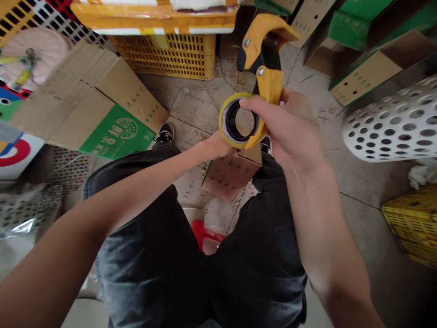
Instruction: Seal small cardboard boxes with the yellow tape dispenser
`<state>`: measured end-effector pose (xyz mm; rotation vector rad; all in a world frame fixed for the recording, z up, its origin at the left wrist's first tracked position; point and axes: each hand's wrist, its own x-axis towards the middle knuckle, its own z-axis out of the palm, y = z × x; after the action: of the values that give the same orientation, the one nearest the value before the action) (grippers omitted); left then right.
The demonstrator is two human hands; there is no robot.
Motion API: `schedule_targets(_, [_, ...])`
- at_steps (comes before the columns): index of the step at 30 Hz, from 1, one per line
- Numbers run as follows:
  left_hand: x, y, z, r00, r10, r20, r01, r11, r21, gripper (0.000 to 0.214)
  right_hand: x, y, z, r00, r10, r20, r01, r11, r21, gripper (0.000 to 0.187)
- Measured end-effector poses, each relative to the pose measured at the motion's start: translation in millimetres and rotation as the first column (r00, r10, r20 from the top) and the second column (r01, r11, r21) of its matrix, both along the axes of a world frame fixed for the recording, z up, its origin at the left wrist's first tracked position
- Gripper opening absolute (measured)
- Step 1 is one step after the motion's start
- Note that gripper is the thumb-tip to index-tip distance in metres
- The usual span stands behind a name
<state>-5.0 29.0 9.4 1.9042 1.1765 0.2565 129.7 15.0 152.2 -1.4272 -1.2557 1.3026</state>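
Note:
My right hand is closed around a yellow and black tape dispenser, held up in front of me. A roll of yellowish tape sits in the dispenser, and my right fingertips rest on its rim. My left hand reaches in from below and touches the roll's lower edge; its fingers are mostly hidden behind the roll. I sit with my knees apart in dark shorts. A small brown cardboard box lies on the floor between my feet.
A flattened brown and green carton lies at left. Yellow plastic crates stand at the back, another yellow crate at right. A white perforated basket is at right. Folded green and brown cartons lean behind. A red stool shows under me.

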Motion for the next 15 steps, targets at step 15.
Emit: schedule_targets(15, [-19,14,-6.9,0.989,-0.116,-0.086,0.127,0.983,0.132,0.038,-1,-1,1.4,1.0,-0.01,-0.009,0.01,1.0,0.002,0.024])
